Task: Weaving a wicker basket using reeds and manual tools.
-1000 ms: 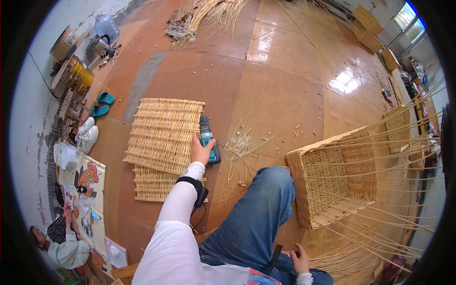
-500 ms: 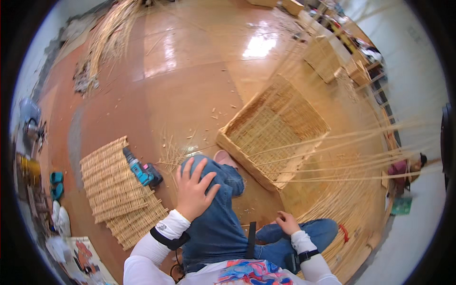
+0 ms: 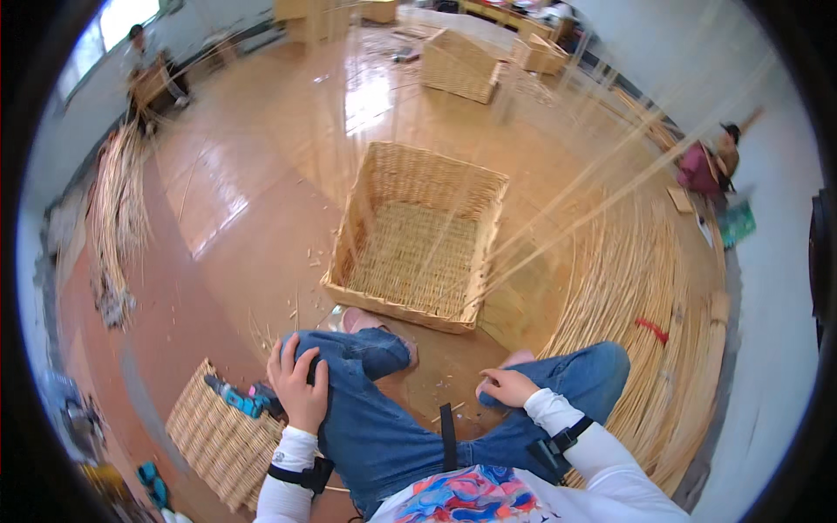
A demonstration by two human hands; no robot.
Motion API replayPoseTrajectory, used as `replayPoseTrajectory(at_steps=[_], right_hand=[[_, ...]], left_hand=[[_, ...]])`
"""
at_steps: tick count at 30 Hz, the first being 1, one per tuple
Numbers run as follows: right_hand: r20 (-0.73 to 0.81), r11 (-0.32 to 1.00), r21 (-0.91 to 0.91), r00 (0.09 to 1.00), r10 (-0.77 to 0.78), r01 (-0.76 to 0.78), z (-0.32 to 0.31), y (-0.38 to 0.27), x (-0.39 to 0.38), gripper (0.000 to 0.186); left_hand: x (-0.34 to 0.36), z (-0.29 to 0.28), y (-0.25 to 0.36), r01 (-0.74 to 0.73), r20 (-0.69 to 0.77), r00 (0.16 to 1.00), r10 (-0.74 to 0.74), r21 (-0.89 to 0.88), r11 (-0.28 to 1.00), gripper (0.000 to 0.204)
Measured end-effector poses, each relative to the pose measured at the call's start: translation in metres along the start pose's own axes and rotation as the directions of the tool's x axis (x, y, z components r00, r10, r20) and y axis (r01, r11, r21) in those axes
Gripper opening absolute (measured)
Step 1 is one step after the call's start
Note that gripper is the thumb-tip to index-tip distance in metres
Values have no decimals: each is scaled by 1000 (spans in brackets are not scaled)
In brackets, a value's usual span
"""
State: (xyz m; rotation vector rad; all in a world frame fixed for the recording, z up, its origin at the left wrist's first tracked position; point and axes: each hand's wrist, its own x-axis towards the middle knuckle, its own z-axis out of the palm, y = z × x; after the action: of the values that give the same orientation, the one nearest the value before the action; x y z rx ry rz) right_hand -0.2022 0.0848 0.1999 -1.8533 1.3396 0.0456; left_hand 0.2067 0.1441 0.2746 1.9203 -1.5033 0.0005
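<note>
My left hand [image 3: 298, 383] rests on my left knee, fingers spread and nothing in it. My right hand [image 3: 510, 389] lies on my lower right leg near the foot, fingers loosely bent and no object visible in it. Ahead of my feet sits a rectangular woven basket [image 3: 418, 301], open at the top, with long pale strands rising from its rim toward the upper right. By my left leg, a blue cordless drill [image 3: 242, 399] lies on a flat woven panel [image 3: 218, 449].
A spread of long straw-coloured canes [image 3: 628, 288] with a red tie [image 3: 651, 329] lies to my right. Another bundle [image 3: 122, 218] is at the far left. A woven box [image 3: 459, 65] stands farther off. Two people sit near the walls, one left [image 3: 153, 74], one right [image 3: 711, 166].
My view has turned and lifted, so the basket appears farther left and the person at the far left now shows. Both hands stay resting on my legs.
</note>
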Motion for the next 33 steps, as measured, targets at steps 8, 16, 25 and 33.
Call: replayPoseTrajectory(at_steps=[8,16,25,33], right_hand=[[-570,981,72,814,-109,181,-60,-26,-83,31],[-630,682,731,355,691,-30,-36,141,-159,26],[-143,398,764,467,872,-508,155,280,-116,35],[-244,488,710,472,847,-509,111,344,-11,44]], left_hand=[[6,6,42,-204,249,957,148,219,954,23],[12,91,131,-371,789,448,420,-264,890,25],[-24,172,264,-300,715,515,473,-367,881,25],[-59,234,327,-631,590,51,806,-606,483,34]])
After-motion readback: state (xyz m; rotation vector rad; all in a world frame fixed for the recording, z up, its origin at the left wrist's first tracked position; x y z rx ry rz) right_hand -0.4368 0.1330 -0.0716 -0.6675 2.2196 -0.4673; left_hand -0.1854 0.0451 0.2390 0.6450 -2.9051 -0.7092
